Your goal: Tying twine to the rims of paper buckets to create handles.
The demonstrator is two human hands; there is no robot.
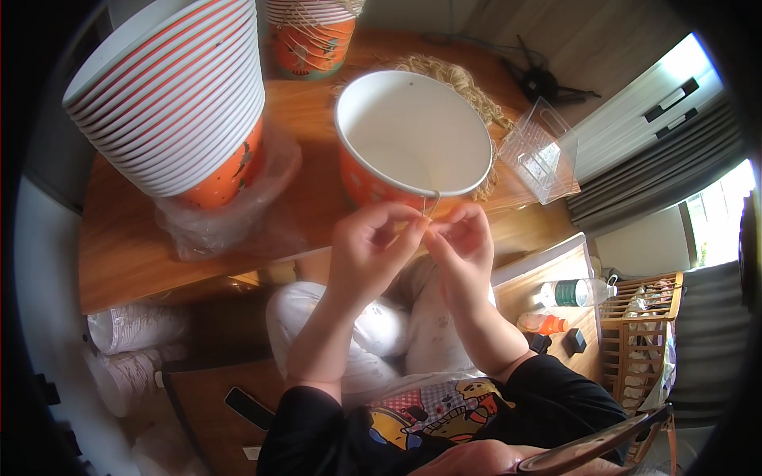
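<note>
A large paper bucket (413, 131), white inside and orange outside, stands at the table's front edge with its mouth tilted toward me. A thin beige cord (433, 203) loops over its near rim and runs down to my fingers. My left hand (371, 247) pinches the cord between thumb and fingertips. Close against it, my right hand (463, 247) pinches the same cord, fingertips almost touching the left ones. The cord's ends are hidden by my fingers. Behind the bucket lies a loose heap of beige cords (456, 75).
A tall stack of nested buckets (198, 103) stands at left on crumpled clear plastic (218, 226). Another bucket stack (313, 44), draped with cords, is at the back. To the right are a clear plastic tray (540, 151) and a bottle (573, 293). A phone (248, 408) lies lower left.
</note>
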